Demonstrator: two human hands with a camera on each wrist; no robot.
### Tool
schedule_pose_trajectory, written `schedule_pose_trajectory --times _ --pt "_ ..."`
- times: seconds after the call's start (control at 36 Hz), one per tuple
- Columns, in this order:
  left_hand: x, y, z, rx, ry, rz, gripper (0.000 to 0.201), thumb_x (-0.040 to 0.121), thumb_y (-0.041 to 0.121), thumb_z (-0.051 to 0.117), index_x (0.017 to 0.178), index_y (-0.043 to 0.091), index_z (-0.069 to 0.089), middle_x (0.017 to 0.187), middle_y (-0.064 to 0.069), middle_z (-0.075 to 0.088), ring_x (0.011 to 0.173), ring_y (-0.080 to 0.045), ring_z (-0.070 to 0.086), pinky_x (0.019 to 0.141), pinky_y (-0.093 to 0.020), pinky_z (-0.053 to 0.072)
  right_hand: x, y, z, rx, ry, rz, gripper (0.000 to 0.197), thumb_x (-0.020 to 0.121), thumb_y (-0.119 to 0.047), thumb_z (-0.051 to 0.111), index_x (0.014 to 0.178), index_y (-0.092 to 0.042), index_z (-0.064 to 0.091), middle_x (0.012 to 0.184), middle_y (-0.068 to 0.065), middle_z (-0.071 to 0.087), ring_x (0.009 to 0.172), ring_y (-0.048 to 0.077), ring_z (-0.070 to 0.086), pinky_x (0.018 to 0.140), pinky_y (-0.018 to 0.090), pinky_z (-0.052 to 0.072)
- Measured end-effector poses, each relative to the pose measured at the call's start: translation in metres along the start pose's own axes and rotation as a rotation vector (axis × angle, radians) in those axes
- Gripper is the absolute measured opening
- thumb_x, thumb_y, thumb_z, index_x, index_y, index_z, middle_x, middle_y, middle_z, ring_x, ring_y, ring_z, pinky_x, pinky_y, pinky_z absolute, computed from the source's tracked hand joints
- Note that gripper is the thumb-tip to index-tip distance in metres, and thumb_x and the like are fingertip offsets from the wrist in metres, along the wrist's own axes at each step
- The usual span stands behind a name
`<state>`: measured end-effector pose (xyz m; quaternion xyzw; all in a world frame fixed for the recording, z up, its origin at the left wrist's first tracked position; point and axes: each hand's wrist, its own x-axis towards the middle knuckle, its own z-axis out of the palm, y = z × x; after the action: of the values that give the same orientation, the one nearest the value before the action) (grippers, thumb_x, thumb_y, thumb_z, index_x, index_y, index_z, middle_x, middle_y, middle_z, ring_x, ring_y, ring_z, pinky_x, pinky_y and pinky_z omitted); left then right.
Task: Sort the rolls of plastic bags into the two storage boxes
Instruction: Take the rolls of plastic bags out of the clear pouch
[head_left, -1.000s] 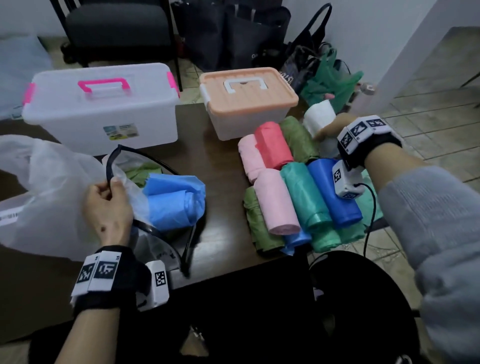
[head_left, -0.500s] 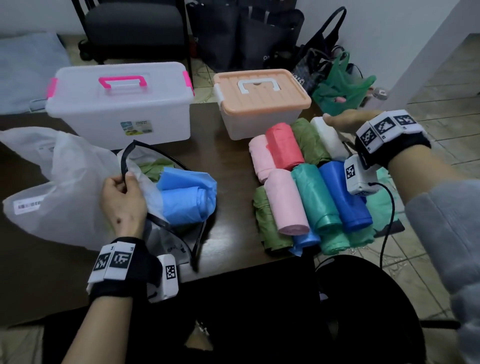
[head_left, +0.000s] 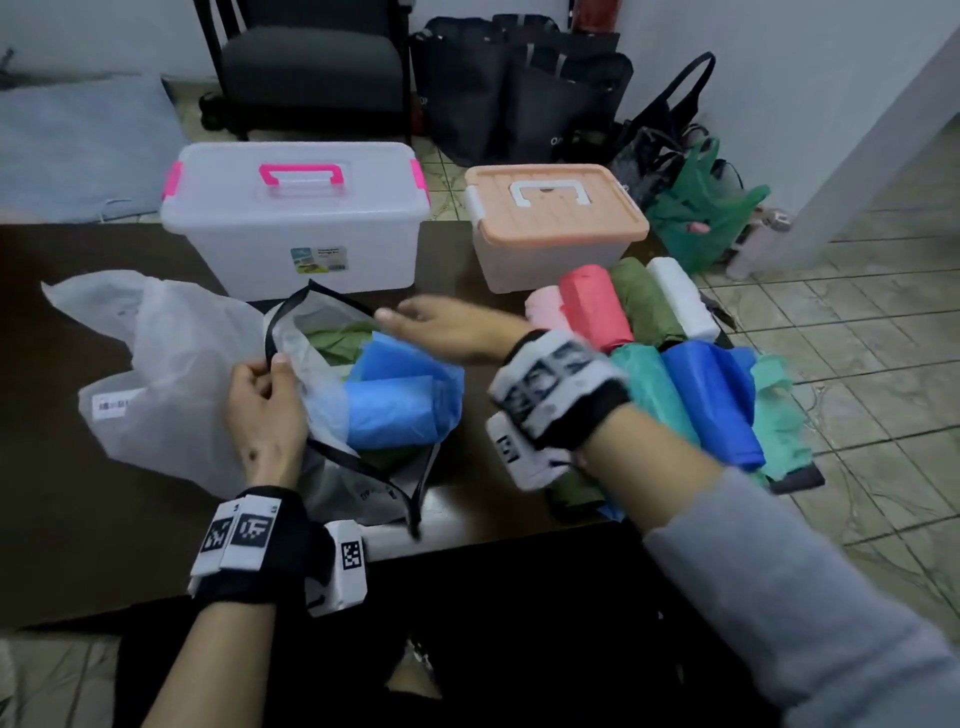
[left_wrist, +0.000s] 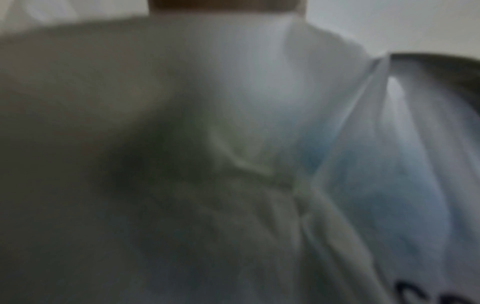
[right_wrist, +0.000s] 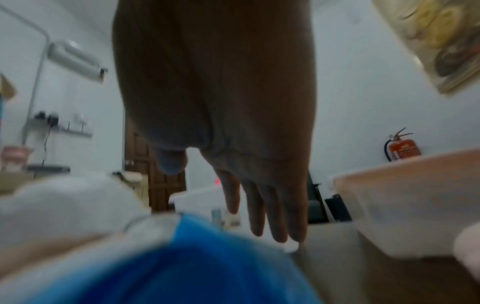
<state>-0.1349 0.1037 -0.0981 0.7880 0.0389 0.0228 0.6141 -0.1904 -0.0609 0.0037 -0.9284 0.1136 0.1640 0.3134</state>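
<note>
Two lidded storage boxes stand at the back of the dark table: a clear one with pink handle and a peach-lidded one. Coloured rolls of plastic bags lie piled at the table's right edge, with a white roll at the back. My left hand pinches the black-trimmed rim of a clear pouch that holds light blue rolls and a green one. My right hand hovers over the pouch mouth with fingers straight and empty; in the right wrist view its fingers stretch above the blue roll.
A white plastic bag lies crumpled on the left of the table. Behind the table are a dark chair, black bags and a green bag on the tiled floor. The left wrist view is blurred plastic.
My right hand let go of the white roll at the back of the pile and swung left across the table to the pouch mouth. The left hand keeps its hold on the pouch rim.
</note>
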Motion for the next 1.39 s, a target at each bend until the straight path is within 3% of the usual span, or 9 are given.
schedule_pose_trajectory --times 0.08,0.22,0.33,0.44,0.58,0.72,0.94,1.11,1.39 --pt "0.002 -0.004 -0.002 0.011 0.013 0.008 0.017 0.097 0.028 0.048 0.094 0.012 0.05 0.092 -0.009 0.058 0.084 -0.018 0.053 0.074 -0.028 0.039 0.016 -0.006 0.034 -0.013 -0.068 0.062 0.058 0.099 -0.053 0.026 0.089 -0.006 0.059 0.09 0.01 0.059 0.089 0.024 0.056 0.072 0.03 0.04" --pt "0.001 -0.005 -0.007 0.015 0.021 -0.006 0.015 0.097 0.027 0.048 0.094 0.012 0.051 0.092 -0.008 0.059 0.085 -0.017 0.052 0.07 -0.023 0.036 0.002 -0.008 0.065 -0.267 -0.068 -0.011 0.076 0.087 -0.068 0.039 0.136 -0.01 0.041 0.138 0.012 0.046 0.123 0.027 0.047 0.096 0.039 0.037" --pt "0.001 -0.005 -0.011 0.058 0.048 -0.01 0.02 0.097 0.026 0.047 0.097 0.008 0.055 0.09 -0.007 0.057 0.085 -0.018 0.05 0.066 -0.019 0.03 -0.013 -0.002 0.077 -0.414 0.079 -0.155 0.075 0.082 -0.058 0.059 0.135 -0.01 0.036 0.136 0.012 0.043 0.125 0.029 0.042 0.094 0.041 0.038" --pt "0.008 -0.008 -0.016 0.062 0.05 -0.065 0.022 0.097 0.027 0.046 0.097 0.008 0.054 0.101 -0.014 0.062 0.095 -0.025 0.056 0.078 -0.029 0.038 -0.022 0.011 0.074 -0.294 -0.013 -0.239 0.079 0.081 -0.038 0.07 0.14 -0.004 0.03 0.141 0.017 0.037 0.128 0.029 0.038 0.102 0.034 0.033" --pt "0.012 -0.013 -0.022 0.039 0.033 -0.089 0.017 0.097 0.024 0.044 0.097 0.009 0.052 0.101 -0.011 0.058 0.098 -0.022 0.054 0.08 -0.028 0.036 -0.03 0.032 0.062 0.041 0.025 -0.111 0.053 0.088 -0.019 0.063 0.134 -0.004 0.041 0.129 0.015 0.053 0.116 0.028 0.052 0.095 0.032 0.04" --pt "0.007 -0.015 -0.021 0.06 0.016 -0.083 0.016 0.098 0.023 0.042 0.096 0.009 0.048 0.082 -0.001 0.053 0.089 -0.018 0.048 0.074 -0.025 0.033 -0.018 0.051 0.037 0.391 0.331 0.137 0.053 0.087 -0.013 0.06 0.134 -0.005 0.037 0.122 0.01 0.054 0.113 0.025 0.053 0.097 0.031 0.04" --pt "0.006 -0.013 -0.021 0.105 0.006 -0.049 0.029 0.099 0.022 0.041 0.106 -0.003 0.054 0.1 -0.015 0.057 0.096 -0.026 0.053 0.076 -0.026 0.034 0.023 0.064 0.018 0.207 0.565 0.431 0.074 0.095 -0.013 0.046 0.151 -0.023 -0.002 0.139 0.025 0.035 0.126 0.038 0.038 0.102 0.044 0.031" --pt "0.006 -0.013 -0.022 0.101 0.008 -0.045 0.02 0.099 0.022 0.042 0.1 0.005 0.052 0.096 -0.01 0.054 0.089 -0.019 0.049 0.075 -0.026 0.034 0.044 0.082 0.036 -0.064 0.464 0.552 0.058 0.1 -0.019 0.037 0.151 -0.026 0.011 0.145 0.021 0.026 0.129 0.036 0.031 0.106 0.042 0.027" --pt "0.007 -0.017 -0.022 0.085 0.014 -0.028 0.016 0.098 0.022 0.043 0.093 0.008 0.05 0.092 -0.008 0.055 0.087 -0.02 0.05 0.078 -0.03 0.038 0.047 0.083 0.045 -0.12 0.436 0.576 0.06 0.101 -0.036 0.032 0.152 -0.023 0.003 0.158 0.012 -0.005 0.142 0.033 0.007 0.113 0.044 0.012"
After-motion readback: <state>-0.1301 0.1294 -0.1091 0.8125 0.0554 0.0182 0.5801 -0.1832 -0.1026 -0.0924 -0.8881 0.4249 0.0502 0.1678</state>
